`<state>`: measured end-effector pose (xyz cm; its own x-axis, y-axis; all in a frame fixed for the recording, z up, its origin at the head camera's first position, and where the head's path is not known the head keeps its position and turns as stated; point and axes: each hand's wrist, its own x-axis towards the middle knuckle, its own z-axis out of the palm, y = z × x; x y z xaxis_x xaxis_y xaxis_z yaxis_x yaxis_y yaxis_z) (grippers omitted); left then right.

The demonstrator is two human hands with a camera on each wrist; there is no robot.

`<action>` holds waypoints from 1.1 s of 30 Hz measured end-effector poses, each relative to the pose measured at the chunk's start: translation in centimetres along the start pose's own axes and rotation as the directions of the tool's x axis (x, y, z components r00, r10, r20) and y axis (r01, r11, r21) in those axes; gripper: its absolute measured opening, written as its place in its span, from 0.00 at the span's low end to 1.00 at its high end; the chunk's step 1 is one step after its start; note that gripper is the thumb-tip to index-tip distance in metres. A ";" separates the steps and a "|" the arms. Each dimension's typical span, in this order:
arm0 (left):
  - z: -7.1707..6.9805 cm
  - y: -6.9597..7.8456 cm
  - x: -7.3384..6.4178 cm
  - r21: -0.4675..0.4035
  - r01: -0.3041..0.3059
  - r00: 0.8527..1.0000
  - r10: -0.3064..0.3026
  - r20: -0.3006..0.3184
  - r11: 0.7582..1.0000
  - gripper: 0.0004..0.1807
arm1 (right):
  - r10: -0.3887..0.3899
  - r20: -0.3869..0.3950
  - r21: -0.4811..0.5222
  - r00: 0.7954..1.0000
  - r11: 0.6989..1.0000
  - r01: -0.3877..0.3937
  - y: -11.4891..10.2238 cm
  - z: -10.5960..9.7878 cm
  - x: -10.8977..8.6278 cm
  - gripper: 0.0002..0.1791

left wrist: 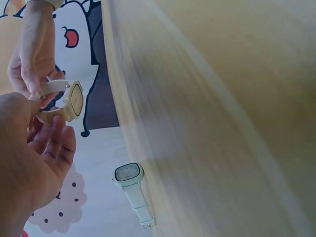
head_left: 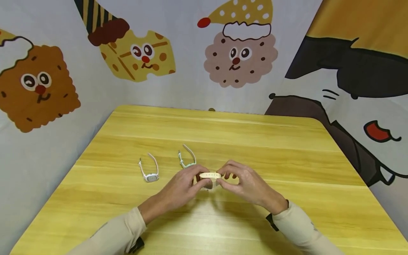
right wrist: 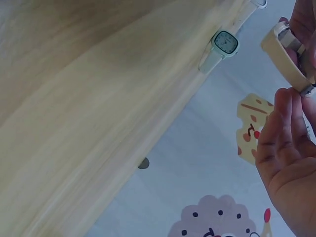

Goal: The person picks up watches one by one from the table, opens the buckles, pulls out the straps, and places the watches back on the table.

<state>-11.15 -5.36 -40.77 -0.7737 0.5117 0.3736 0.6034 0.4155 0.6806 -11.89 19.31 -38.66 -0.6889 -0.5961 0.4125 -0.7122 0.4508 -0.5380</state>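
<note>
Between both hands is a cream-yellow wristwatch (head_left: 210,175), its strap bent round into a loop. My left hand (head_left: 183,184) pinches the strap's left side between thumb and fingers. At the other side, my right hand (head_left: 243,180) grips the strap with thumb and forefinger. The left wrist view shows the cream watch's face (left wrist: 76,99) turned toward the table. From the right wrist, the strap's curved band and a metal buckle (right wrist: 310,91) show at the fingertips. A mint-green watch (head_left: 190,164) lies just beyond my left hand.
A white-and-pink watch (head_left: 151,177) lies farther left, its strap ends pointing away. All of this is on a yellow wood-grain table (head_left: 255,141). A cloth printed with cartoon biscuits (head_left: 239,63) hangs behind the table's far edge.
</note>
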 end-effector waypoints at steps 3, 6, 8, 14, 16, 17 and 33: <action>0.1 0.0 -0.2 0.041 -0.008 1.000 0.008 0.003 0.999 0.12 | -0.045 -0.011 0.015 0.999 0.999 0.045 0.1 0.4 0.1 0.08; 0.2 -0.1 -0.3 0.084 -0.044 0.999 0.044 0.008 0.996 0.14 | -0.087 -0.015 0.015 0.996 0.996 0.087 0.1 0.7 0.1 0.10; 0.4 -0.1 -0.3 0.099 -0.077 0.997 0.077 0.008 0.992 0.15 | -0.099 -0.020 0.009 0.995 0.995 0.099 0.1 0.9 0.2 0.12; 0.5 -0.1 0.0 0.125 -0.163 0.986 0.166 -0.012 0.979 0.12 | -0.045 -0.007 0.079 0.999 0.996 0.046 -0.3 1.1 0.2 0.13; 0.5 -0.1 0.0 0.145 -0.196 0.979 0.201 -0.018 0.970 0.12 | -0.006 0.005 0.135 1.000 0.991 0.005 -0.4 1.0 0.2 0.14; 0.5 -0.1 0.1 0.159 -0.213 0.976 0.219 -0.017 0.964 0.12 | 0.013 0.010 0.161 1.000 0.987 -0.014 -0.5 1.0 0.2 0.14; 0.5 -0.1 0.2 0.150 -0.313 0.945 0.323 -0.049 0.938 0.10 | 0.028 -0.068 0.181 0.997 0.983 -0.015 -1.5 0.8 0.1 0.15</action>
<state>-11.29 -4.94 -41.06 -0.5456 0.5811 0.6038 0.8370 0.3420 0.4272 -10.74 18.05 -38.38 -0.7159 -0.5370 0.4462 -0.6656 0.3319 -0.6684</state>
